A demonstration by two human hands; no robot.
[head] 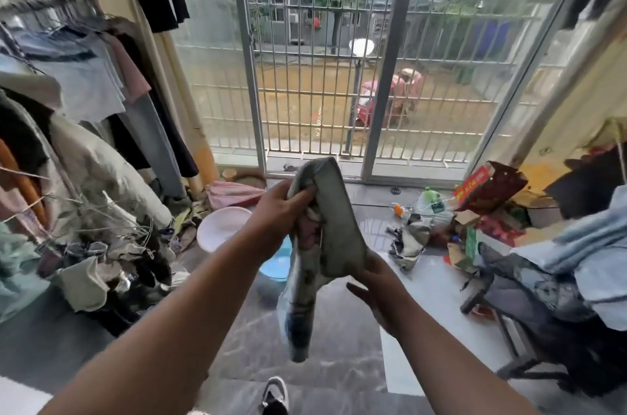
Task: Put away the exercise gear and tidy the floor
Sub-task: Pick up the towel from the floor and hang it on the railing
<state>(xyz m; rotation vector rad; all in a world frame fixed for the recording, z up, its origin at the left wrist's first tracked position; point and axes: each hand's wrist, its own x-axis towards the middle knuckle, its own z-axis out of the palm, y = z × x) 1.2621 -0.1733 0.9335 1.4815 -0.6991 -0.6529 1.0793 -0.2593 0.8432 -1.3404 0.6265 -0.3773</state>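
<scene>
While the left hand (pixel 283 207) grips the cloth's (pixel 334 228) top and the right hand (pixel 376 282) pinches its lower edge, its long axis hangs vertically between them.

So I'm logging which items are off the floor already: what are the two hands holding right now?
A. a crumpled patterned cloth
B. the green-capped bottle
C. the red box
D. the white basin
A: the left hand grips the top of the patterned cloth and the right hand pinches its lower edge, while its tail hangs free above the floor.
</scene>
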